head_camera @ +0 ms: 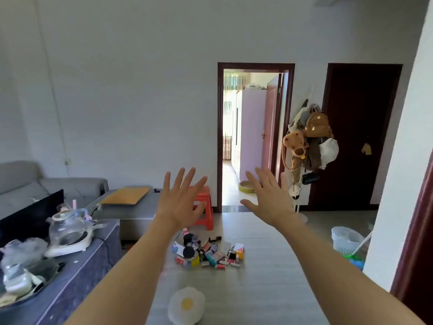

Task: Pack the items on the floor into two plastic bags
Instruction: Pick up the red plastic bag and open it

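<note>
I see both hands, left hand point(181, 202) and right hand point(269, 200), raised with fingers spread, holding nothing. The pile of small bottles and tubes point(207, 253) lies unpacked on the floor point(269, 266) below them; I see no bags.

Counts on the floor and in the air

Two hands were raised, the left hand point(180, 202) and right hand point(269, 202); one heap of small items point(207, 253) lay below; one orange stool point(206, 207) stood behind.

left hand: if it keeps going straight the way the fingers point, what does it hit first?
Probably the orange stool, which sits just behind the left hand in this view. Depth is unclear from one camera; the raised fingers may pass over it toward the wall.
</note>
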A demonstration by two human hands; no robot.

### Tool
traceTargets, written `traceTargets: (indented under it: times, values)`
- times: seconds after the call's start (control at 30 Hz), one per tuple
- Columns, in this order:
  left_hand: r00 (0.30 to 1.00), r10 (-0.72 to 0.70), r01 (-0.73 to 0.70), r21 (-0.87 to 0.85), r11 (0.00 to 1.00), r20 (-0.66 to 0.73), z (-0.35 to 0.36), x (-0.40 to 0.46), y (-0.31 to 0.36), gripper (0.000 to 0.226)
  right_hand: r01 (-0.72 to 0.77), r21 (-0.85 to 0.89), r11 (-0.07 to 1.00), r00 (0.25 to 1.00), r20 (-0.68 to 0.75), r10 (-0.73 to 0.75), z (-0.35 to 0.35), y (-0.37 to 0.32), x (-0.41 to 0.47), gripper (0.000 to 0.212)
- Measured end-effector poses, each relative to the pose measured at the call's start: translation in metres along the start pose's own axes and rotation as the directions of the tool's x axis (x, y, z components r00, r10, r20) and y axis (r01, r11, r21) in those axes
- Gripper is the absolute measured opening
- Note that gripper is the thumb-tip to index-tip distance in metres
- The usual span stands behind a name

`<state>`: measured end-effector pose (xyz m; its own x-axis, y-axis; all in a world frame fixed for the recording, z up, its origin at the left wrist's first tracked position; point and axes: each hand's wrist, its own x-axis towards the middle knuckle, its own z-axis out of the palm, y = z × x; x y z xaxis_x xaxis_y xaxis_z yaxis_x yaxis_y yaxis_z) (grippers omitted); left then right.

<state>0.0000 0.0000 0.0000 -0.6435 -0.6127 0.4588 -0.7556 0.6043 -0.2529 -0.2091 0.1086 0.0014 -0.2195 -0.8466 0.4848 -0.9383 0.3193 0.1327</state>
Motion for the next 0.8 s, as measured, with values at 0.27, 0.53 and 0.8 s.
traceTargets:
  times: [0.27,0.53,0.8]
  values:
    - [0.998,-0.042,0.041,0.026,0.999,0.046,0.104,0.091,-0.072,0.073,-0.042,-0.002,0.999,0.999,-0.008,0.042,0.103,0.009,0.109,0.073]
    - [0.995,-0.007,0.014,-0.069,0.998,0.096,0.219,0.171,-0.103,0.071,-0.015,0.075,0.997,0.997,0.077,0.009,0.215,-0.023,0.201,0.075]
    - [0.978,-0.065,0.087,-0.106,0.991,0.2,0.329,0.252,-0.15,0.067,0.05,0.15,0.987,0.971,0.226,-0.083,0.338,-0.058,0.309,0.076]
